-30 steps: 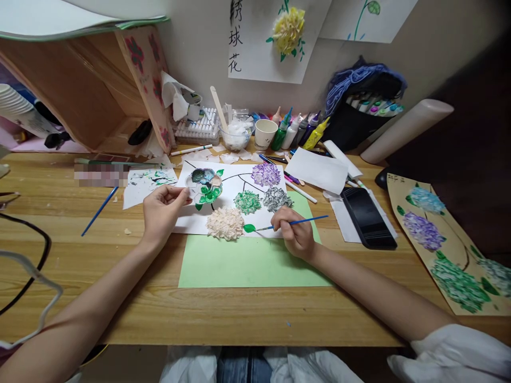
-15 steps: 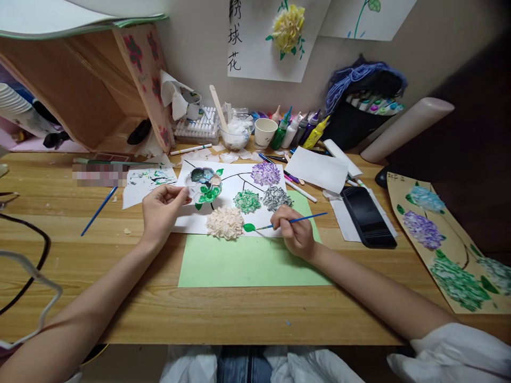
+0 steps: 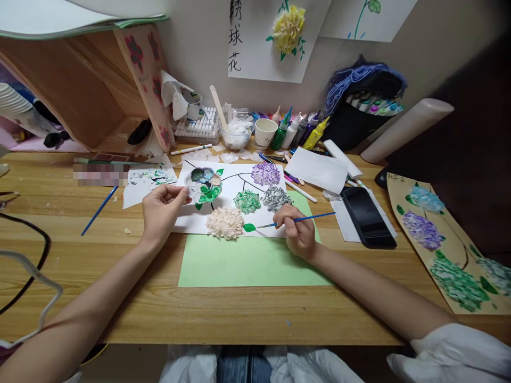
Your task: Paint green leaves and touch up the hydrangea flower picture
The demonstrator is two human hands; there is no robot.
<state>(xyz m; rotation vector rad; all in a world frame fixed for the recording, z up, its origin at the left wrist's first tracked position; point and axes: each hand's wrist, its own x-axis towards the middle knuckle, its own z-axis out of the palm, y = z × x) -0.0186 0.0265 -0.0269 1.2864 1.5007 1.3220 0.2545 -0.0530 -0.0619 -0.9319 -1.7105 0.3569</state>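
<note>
My left hand [image 3: 164, 211] pinches the edge of a small paint palette [image 3: 210, 191] holding green, dark and pale paint, over the left part of a white sheet [image 3: 239, 218]. In my right hand [image 3: 297, 231] is a thin blue paintbrush [image 3: 313, 216], its tip at the right end of a painted green leaf [image 3: 249, 227]. The leaf touches a cream textured flower [image 3: 224, 223]. Purple [image 3: 265, 174], green [image 3: 247, 201] and grey [image 3: 276, 198] flowers sit higher on the sheet, joined by dark stems. Light green paper [image 3: 247, 266] lies underneath.
A black phone [image 3: 369, 217] lies right of the sheet, with a finished flower picture [image 3: 443, 239] beyond it. Paint bottles [image 3: 299, 130], a paper cup [image 3: 265, 133] and a bowl [image 3: 236, 135] stand behind. Another blue brush [image 3: 99, 211] lies at left.
My right hand and the brush have shifted slightly right, and the brush lies a little flatter. The leaf's right tip reaches slightly farther right. My left hand and the palette have not visibly moved.
</note>
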